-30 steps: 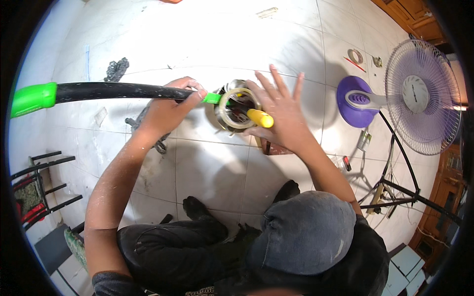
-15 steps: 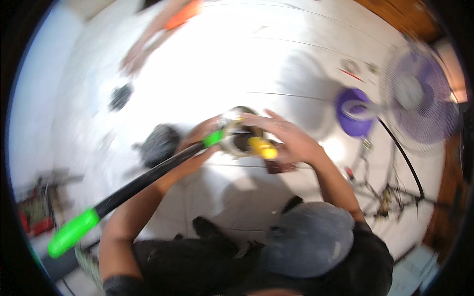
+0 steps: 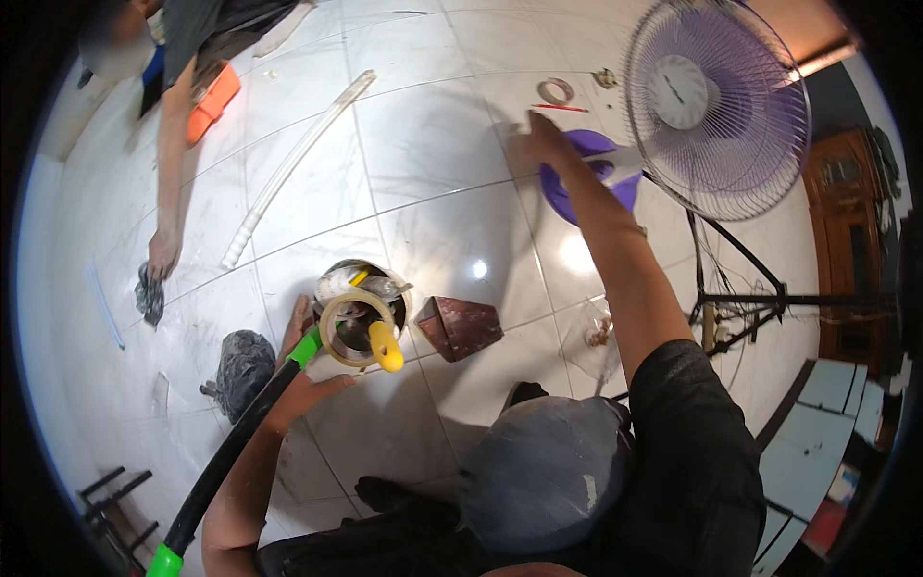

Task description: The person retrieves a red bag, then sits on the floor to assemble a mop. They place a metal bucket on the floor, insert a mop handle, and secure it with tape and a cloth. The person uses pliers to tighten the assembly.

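On the tiled floor stands a round metal container (image 3: 399,310) with tools in it. A tape roll (image 3: 330,337) lies over its top, beside a yellow handle (image 3: 386,346). My left hand (image 3: 300,380) is at the container's near left side, thumb and fingers apart. A black pole with green ends (image 3: 245,423) crosses in front of that hand and forearm. My right hand (image 3: 548,144) is stretched far forward, over the rim of a purple basin (image 3: 558,200); its fingers are blurred. A reddish-brown tapered block (image 3: 471,325) lies to the right of the container.
A purple-bladed fan (image 3: 716,106) on a black stand is at the right. A black bag (image 3: 245,370) lies left of the container. Another person's hand (image 3: 165,252) touches a dark bundle (image 3: 149,293). A white tube (image 3: 293,168) and an orange box (image 3: 213,101) lie farther off.
My right hand has left the container and reached forward to the purple basin. My left hand stays beside the container. The view has shifted, and the other person's hand now touches the dark bundle.
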`<move>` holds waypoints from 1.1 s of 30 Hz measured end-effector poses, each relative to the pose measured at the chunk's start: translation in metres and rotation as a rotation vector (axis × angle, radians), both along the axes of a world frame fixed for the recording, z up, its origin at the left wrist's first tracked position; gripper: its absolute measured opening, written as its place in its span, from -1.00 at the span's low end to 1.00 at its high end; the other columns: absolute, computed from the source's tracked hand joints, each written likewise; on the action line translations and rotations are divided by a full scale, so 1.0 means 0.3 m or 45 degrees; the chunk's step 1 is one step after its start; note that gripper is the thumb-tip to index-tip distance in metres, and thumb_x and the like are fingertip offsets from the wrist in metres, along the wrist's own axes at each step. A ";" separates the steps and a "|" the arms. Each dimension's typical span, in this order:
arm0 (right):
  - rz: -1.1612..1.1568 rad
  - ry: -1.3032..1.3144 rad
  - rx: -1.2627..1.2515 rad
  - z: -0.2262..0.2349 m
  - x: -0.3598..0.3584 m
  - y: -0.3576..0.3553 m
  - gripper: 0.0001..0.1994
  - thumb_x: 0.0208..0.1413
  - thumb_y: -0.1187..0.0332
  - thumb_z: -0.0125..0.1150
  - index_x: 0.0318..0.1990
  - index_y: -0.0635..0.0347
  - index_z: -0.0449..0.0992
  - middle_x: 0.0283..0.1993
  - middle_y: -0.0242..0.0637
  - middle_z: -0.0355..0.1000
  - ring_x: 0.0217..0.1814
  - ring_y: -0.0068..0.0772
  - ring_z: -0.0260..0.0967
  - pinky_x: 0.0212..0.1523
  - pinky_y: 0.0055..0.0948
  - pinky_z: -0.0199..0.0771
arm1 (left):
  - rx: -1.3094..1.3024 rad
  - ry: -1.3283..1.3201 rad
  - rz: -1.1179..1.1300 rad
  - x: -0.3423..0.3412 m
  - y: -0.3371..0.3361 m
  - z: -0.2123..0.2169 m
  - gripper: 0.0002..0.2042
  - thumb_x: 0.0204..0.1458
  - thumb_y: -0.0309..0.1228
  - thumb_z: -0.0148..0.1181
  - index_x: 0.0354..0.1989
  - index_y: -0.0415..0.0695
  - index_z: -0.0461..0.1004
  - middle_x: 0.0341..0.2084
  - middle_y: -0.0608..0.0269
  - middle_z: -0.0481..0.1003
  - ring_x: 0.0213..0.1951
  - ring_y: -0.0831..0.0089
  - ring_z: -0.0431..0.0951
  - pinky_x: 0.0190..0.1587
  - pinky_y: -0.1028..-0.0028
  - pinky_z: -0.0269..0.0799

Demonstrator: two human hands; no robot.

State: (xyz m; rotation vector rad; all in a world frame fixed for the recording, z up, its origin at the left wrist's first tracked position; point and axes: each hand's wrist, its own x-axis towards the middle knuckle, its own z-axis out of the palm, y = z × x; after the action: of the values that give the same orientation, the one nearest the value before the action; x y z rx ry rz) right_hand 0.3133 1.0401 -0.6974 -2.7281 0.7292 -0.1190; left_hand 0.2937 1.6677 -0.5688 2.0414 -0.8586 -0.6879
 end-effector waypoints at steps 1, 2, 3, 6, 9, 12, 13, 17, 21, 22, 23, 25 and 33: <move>0.019 0.038 0.022 -0.033 0.039 -0.062 -0.36 0.11 0.17 0.43 0.28 0.32 0.40 0.19 0.13 0.53 0.27 0.11 0.50 0.26 -0.07 0.53 | 0.019 -0.031 -0.016 -0.004 0.024 0.010 0.18 -0.13 -0.26 0.64 0.60 -0.21 -0.10 0.50 -0.16 0.12 0.50 -0.01 0.17 0.50 0.10 0.16; 0.070 0.063 -0.101 -0.093 0.043 -0.185 -0.30 0.16 0.14 0.38 0.36 0.33 0.32 0.24 0.16 0.48 0.31 0.14 0.46 0.32 -0.11 0.48 | 0.029 -0.056 -0.040 -0.005 0.022 0.023 0.18 -0.13 -0.24 0.65 0.60 -0.20 -0.09 0.51 -0.15 0.11 0.51 -0.01 0.16 0.50 0.10 0.16; 0.130 0.113 -0.263 -0.135 0.034 -0.312 -0.25 0.21 0.11 0.34 0.44 0.35 0.24 0.30 0.20 0.43 0.35 0.16 0.42 0.38 -0.15 0.44 | -0.014 -0.065 -0.079 0.006 0.024 -0.011 0.18 -0.13 -0.22 0.65 0.60 -0.19 -0.08 0.51 -0.15 0.10 0.51 -0.01 0.15 0.50 0.09 0.16; -0.493 -0.600 1.450 -0.218 0.157 -0.323 -0.33 0.43 -0.33 -0.14 0.43 -0.08 0.31 0.26 -0.28 0.52 0.17 -0.24 0.54 0.19 -0.11 0.59 | 0.072 -0.063 -0.034 0.001 0.082 0.042 0.18 -0.13 -0.18 0.67 0.60 -0.16 -0.06 0.52 -0.14 0.08 0.52 -0.01 0.13 0.51 0.07 0.15; -0.350 -0.356 1.080 -0.202 0.131 -0.518 -0.44 0.42 -0.07 0.07 0.48 -0.18 0.27 0.39 -0.35 0.42 0.34 -0.18 0.41 0.33 0.08 0.38 | 0.045 -0.098 -0.005 0.006 0.133 -0.003 0.02 -0.08 -0.05 0.63 0.53 -0.07 0.17 0.57 -0.12 -0.05 0.56 -0.06 0.02 0.52 0.03 0.12; -0.292 0.689 -0.441 -0.243 0.136 -0.344 -0.44 0.35 0.09 0.17 0.47 -0.19 0.29 0.55 -0.38 0.23 0.60 -0.15 0.13 0.52 0.42 -0.02 | 0.137 0.059 0.011 -0.036 0.154 0.007 -0.04 -0.08 -0.05 0.63 0.51 0.00 0.24 0.60 -0.08 -0.13 0.56 -0.06 0.00 0.52 0.02 0.12; -0.245 0.600 -0.461 -0.225 0.123 -0.435 -0.46 0.35 0.10 0.16 0.45 -0.17 0.31 0.54 -0.36 0.25 0.62 -0.15 0.09 0.53 0.45 -0.08 | 0.112 0.010 -0.011 -0.022 0.140 -0.019 -0.04 -0.08 -0.04 0.62 0.50 0.00 0.25 0.60 -0.06 -0.14 0.56 -0.06 0.00 0.52 0.03 0.13; -0.081 0.394 -0.649 -0.229 0.131 -0.436 -0.53 0.36 0.13 0.14 0.37 -0.04 0.38 0.50 -0.31 0.28 0.63 -0.20 0.07 0.52 0.40 -0.07 | 0.108 -0.026 -0.022 -0.008 0.093 -0.056 -0.06 -0.07 -0.04 0.62 0.49 0.01 0.26 0.60 -0.03 -0.13 0.56 -0.06 -0.01 0.52 0.03 0.13; 0.287 0.082 -0.647 -0.186 0.128 -0.153 -0.59 0.34 0.20 0.15 0.26 0.16 0.46 0.31 -0.25 0.46 0.36 -0.16 0.41 0.29 0.26 0.33 | -0.033 -0.099 -0.002 -0.022 0.092 -0.040 -0.07 -0.06 -0.05 0.61 0.50 0.02 0.26 0.60 -0.02 -0.09 0.58 -0.06 -0.06 0.53 0.03 0.13; 0.382 -0.173 -0.449 -0.149 0.133 -0.071 -0.62 0.32 0.25 0.18 0.23 0.19 0.48 0.23 -0.21 0.51 0.24 -0.09 0.48 0.20 0.15 0.42 | 0.076 -0.068 -0.035 -0.004 0.079 -0.012 -0.05 -0.05 -0.07 0.60 0.52 0.02 0.22 0.59 -0.05 -0.07 0.59 -0.04 -0.06 0.53 0.04 0.13; 0.466 -0.427 -0.254 -0.099 0.135 0.009 -0.65 0.31 0.31 0.21 0.19 0.22 0.51 0.15 -0.16 0.57 0.11 -0.01 0.56 0.11 0.03 0.51 | 0.180 -0.042 -0.076 0.017 0.063 0.013 -0.03 -0.04 -0.09 0.60 0.55 0.02 0.17 0.58 -0.08 -0.06 0.59 -0.03 -0.06 0.53 0.05 0.12; 0.449 -0.559 0.022 -0.014 0.119 0.158 -0.71 0.30 0.40 0.27 0.12 0.29 0.55 0.05 -0.10 0.62 -0.01 -0.06 0.61 0.08 -0.16 0.55 | 0.257 -0.083 -0.181 0.081 0.044 0.011 0.00 -0.04 -0.10 0.60 0.57 0.00 0.13 0.58 -0.11 -0.06 0.58 -0.01 -0.02 0.52 0.06 0.13; 0.902 -0.676 1.717 0.647 -0.057 0.961 -0.86 0.31 0.49 0.32 -0.04 0.32 0.63 -0.10 -0.32 0.62 -0.01 -0.56 0.52 0.10 -0.45 0.49 | -0.040 -0.110 0.156 0.165 0.058 0.078 -0.17 0.01 -0.48 0.46 0.51 -0.05 0.22 0.41 0.00 0.30 0.40 0.07 0.35 0.45 0.15 0.27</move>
State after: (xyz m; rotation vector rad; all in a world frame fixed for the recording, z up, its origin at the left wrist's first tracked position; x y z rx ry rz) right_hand 0.2962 1.3285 -0.5032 -1.3851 -0.3013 -0.1128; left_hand 0.3432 1.6851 -0.5453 2.0890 -0.7809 -0.5193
